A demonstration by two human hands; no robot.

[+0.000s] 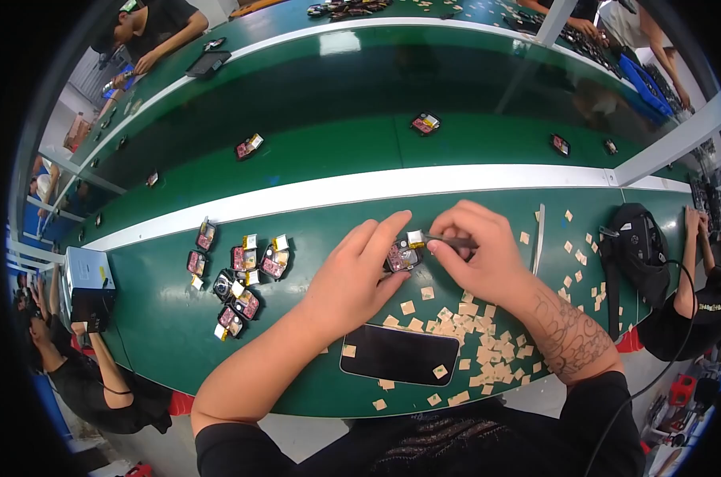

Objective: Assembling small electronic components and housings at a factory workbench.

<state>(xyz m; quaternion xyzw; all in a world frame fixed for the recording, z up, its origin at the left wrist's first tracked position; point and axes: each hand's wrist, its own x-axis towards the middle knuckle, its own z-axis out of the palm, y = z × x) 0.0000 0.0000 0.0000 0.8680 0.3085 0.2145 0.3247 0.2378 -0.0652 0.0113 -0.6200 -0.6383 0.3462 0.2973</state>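
Your left hand (348, 274) has its grip pinched around a small open device (404, 259); your right hand (486, 253) pinches a slim dark tool (453, 240) near the device's white tab (415, 237).

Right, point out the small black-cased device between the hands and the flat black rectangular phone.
Small black-cased device (406, 257): head view, its exposed interior.
Flat black rectangular phone (400, 355): head view, dark screen's middle.
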